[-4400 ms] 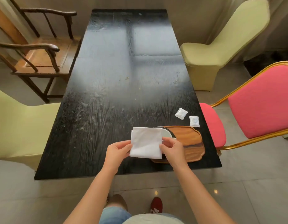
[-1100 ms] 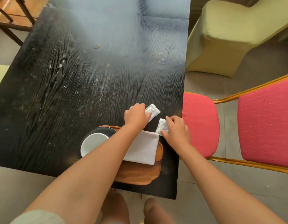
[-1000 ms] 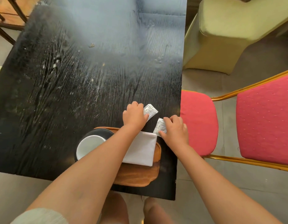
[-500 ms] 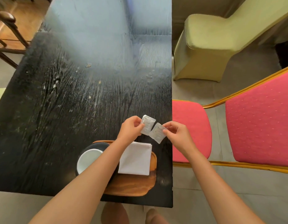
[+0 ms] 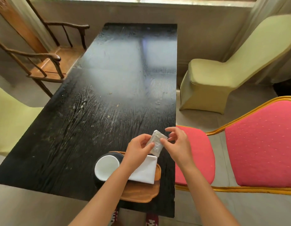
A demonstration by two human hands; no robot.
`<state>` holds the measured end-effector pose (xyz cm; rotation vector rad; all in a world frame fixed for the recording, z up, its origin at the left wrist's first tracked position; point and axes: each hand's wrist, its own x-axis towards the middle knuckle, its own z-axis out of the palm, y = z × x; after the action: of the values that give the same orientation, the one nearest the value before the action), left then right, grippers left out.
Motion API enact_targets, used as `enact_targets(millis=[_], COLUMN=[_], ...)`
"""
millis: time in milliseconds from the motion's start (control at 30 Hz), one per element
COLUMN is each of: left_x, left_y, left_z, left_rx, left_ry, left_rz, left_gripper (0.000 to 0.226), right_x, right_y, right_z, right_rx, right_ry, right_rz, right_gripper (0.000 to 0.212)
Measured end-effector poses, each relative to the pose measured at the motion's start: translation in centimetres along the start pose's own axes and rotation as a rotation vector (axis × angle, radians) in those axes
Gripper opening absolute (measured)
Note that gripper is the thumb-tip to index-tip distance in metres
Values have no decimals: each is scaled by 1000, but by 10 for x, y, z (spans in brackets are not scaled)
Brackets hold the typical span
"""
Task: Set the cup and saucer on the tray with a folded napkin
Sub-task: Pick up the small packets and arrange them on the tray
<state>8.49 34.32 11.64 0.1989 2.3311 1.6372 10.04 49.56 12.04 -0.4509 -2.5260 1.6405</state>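
Nearby, red chair (image 5: 249, 144) flanks table (image 5: 92, 128).

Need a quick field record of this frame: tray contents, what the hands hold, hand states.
tray: wooden, at the near right edge of the black table
on tray: white cup on dark saucer; folded white napkin
held: small clear packets, above the table
left hand: pinches the packets
right hand: thumb on the packets, fingers spread
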Motion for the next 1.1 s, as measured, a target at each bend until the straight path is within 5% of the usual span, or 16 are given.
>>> enact_targets(millis=[67,167,267,433,533,633,800,900,967,1100], left_x=[-10,-23,-35,-61,-72,-78,-92,-94,-92,-91], left_y=[7,12,14,23,40,50,50,42,39,43], left_z=[-5,-13,-18,-31,-45,-59,-81,-96,-107,-125], left_rx=[-15,0,6,14,-217,-248,-193,-54,49,71], left_ry=[24,45,60,351,204,141,138,128,120,-134], left_rz=[22,30,9,-152,-284,-276,-175,-49,32,77], left_gripper=[15,15,16,22,38,27,14,15,14,20], right_x=[-10,-28,-43,-63,-78,-91,-109,-118,-122,-118], right_y=[-5,-18,-24,-30,-44,-56,-62,-62,-72,-85], right_z=[-5,-10,-1,21,33,48,69,80,80,65], right_rx=[67,269,270,-59,-353,-606,-628,-480,-136,399], right_ry=[-22,-203,-161,88,202,308,317,216,141,-102], right_rz=[25,54,-53,-213,-452,-637,-724,-553,-253,247], right_gripper=[34,13,7,11,11,11,4,26,41,23])
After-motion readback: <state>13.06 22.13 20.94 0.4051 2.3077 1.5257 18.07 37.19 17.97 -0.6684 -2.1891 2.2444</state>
